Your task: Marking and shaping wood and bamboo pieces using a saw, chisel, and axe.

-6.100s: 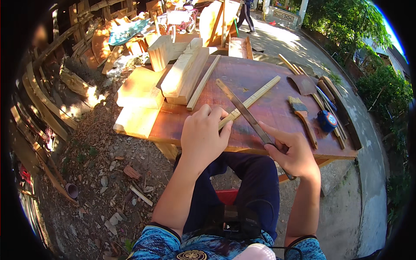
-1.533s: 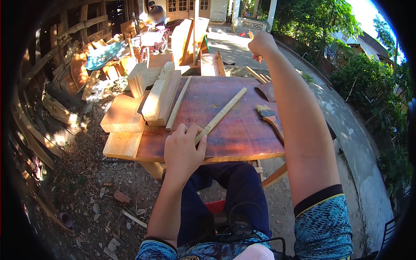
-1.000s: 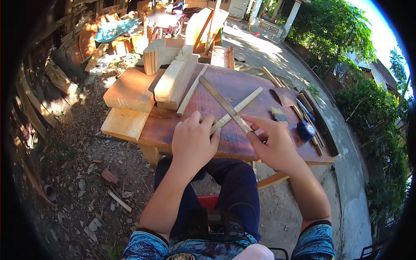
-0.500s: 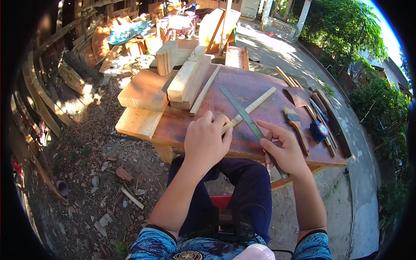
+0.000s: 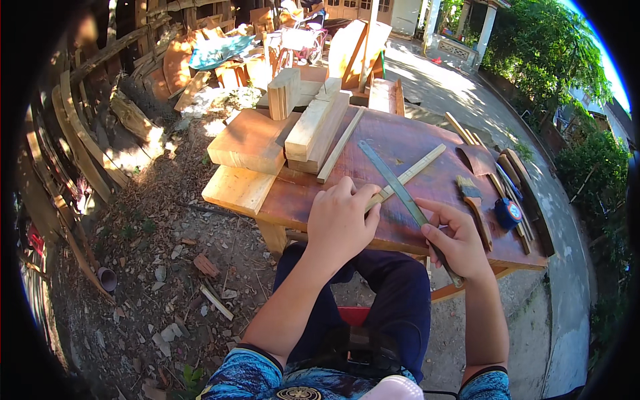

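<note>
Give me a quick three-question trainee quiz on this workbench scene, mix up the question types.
1. True or false: the left hand presses down on the thin wooden strip.
2. Multiple choice: the right hand grips the
A) paintbrush
B) long metal file
C) tape measure
3. Fill in: the file crosses ____ the wooden strip.

Key
1. True; the left hand covers the strip's near end on the reddish table.
2. B; the long metal file is held by its near end, while the paintbrush and the blue tape measure lie untouched to the right.
3. Over.
</note>
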Demonstrator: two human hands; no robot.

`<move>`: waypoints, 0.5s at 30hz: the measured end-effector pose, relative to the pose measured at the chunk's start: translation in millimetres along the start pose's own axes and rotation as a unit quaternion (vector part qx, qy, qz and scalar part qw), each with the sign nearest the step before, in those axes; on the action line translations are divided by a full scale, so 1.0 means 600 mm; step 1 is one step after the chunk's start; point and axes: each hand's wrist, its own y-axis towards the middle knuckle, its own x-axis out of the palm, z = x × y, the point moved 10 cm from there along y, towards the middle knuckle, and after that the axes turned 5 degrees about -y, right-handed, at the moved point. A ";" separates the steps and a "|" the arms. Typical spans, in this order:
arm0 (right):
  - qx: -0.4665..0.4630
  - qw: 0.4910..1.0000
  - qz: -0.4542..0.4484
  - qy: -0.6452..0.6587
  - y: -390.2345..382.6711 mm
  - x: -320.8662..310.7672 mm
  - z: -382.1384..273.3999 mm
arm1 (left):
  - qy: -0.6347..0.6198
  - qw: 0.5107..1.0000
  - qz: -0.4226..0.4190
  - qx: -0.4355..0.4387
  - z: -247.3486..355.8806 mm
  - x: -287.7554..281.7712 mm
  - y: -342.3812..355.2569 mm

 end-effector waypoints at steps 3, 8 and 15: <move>0.004 1.000 -0.001 0.000 0.000 0.000 0.000 | 0.002 1.000 -0.003 -0.007 -0.001 0.001 0.000; -0.008 1.000 -0.013 0.009 -0.001 0.004 -0.004 | 0.004 1.000 -0.001 -0.008 0.000 -0.001 -0.001; 0.003 1.000 -0.003 -0.001 -0.001 0.003 0.000 | 0.004 1.000 -0.006 -0.020 -0.006 0.003 -0.001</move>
